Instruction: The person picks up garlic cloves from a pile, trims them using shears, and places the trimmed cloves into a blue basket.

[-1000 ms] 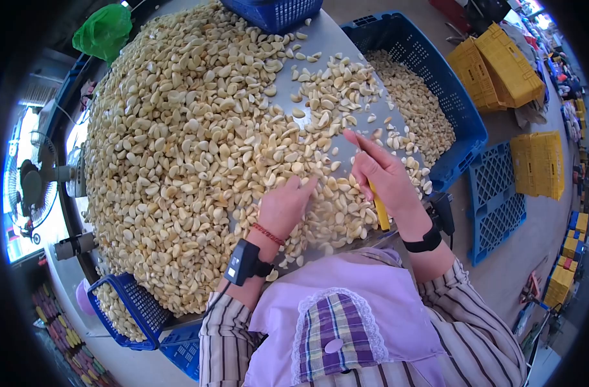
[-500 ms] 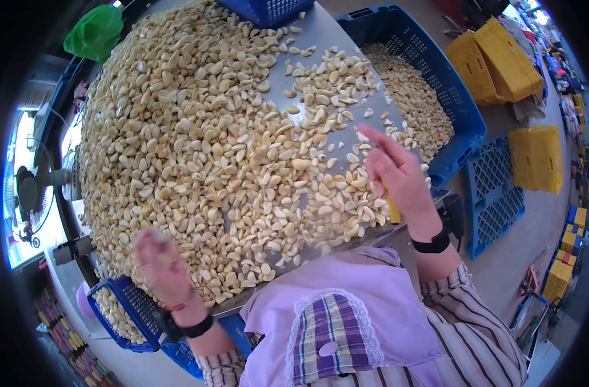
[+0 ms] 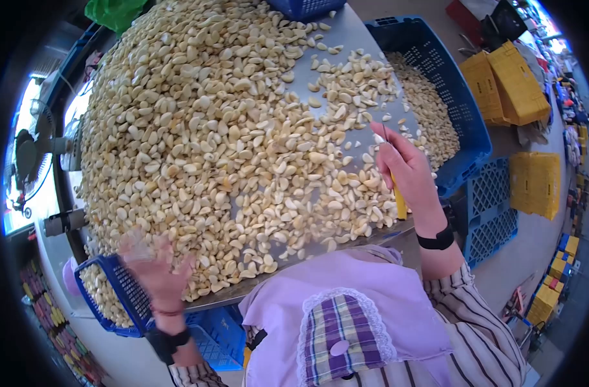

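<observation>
A large heap of peeled garlic cloves [image 3: 204, 129] covers most of the metal table [image 3: 346, 32]. My right hand [image 3: 410, 174] is closed around a small knife with a yellow handle [image 3: 399, 203], over the right part of the heap. The knife's thin blade points up past my fingertips, and a whitish piece shows beside my forefinger, possibly a clove. At the lower left, my left hand [image 3: 156, 267] is blurred, with its fingers spread over the table's edge and nothing visible in them. Beside it hangs a small blue basket [image 3: 132, 293] holding cloves.
A big blue crate [image 3: 465, 122] with garlic stands beyond the table on the right. Another blue basket [image 3: 301, 8] sits at the table's far side. Yellow crates [image 3: 517, 84] and a blue plastic pallet [image 3: 491, 213] lie on the floor. A fan [image 3: 33, 151] stands at the left.
My left hand has moved left toward the small basket, and its fingers have spread. My right hand has drawn its outstretched forefinger in around the knife. The camera view has shifted slightly.
</observation>
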A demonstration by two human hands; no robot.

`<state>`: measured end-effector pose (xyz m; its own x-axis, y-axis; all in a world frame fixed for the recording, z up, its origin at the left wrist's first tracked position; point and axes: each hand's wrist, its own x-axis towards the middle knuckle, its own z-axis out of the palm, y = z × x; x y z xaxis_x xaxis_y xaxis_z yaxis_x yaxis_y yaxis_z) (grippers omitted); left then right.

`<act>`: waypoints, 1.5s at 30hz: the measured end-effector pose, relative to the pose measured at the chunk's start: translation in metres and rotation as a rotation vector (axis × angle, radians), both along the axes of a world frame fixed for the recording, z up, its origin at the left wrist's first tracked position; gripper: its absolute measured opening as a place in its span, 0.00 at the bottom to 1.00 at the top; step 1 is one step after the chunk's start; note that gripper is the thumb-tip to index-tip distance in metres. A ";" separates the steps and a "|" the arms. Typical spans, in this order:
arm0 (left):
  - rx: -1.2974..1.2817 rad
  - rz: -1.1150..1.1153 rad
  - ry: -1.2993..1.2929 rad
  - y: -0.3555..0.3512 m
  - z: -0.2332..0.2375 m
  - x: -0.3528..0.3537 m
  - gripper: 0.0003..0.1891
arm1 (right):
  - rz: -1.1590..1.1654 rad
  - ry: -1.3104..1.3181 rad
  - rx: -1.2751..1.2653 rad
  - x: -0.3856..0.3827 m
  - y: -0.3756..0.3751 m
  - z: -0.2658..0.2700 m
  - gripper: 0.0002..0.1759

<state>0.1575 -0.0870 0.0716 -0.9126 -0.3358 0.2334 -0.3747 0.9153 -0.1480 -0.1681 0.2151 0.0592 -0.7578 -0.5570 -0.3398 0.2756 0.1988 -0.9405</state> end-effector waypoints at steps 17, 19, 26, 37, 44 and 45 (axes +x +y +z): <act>-0.075 -0.136 0.187 -0.030 -0.072 -0.208 0.25 | -0.314 0.073 -0.088 -0.014 0.045 0.019 0.24; 0.084 -0.228 0.205 -0.013 -0.059 -0.195 0.22 | -0.331 0.065 -0.106 -0.013 0.044 0.012 0.25; 0.602 -0.926 -0.026 0.140 -0.084 -0.181 0.03 | -0.279 -0.055 -0.125 -0.005 0.015 0.005 0.23; 1.278 -0.193 0.319 0.070 -0.054 -0.165 0.05 | -0.224 -0.073 -0.124 -0.002 0.015 -0.002 0.23; 0.536 -0.263 -0.098 0.087 -0.086 -0.156 0.08 | -0.101 -0.133 -0.110 0.010 -0.012 -0.001 0.22; 0.640 -0.273 -0.028 0.087 -0.085 -0.152 0.06 | -0.100 -0.136 -0.120 0.014 -0.016 -0.001 0.22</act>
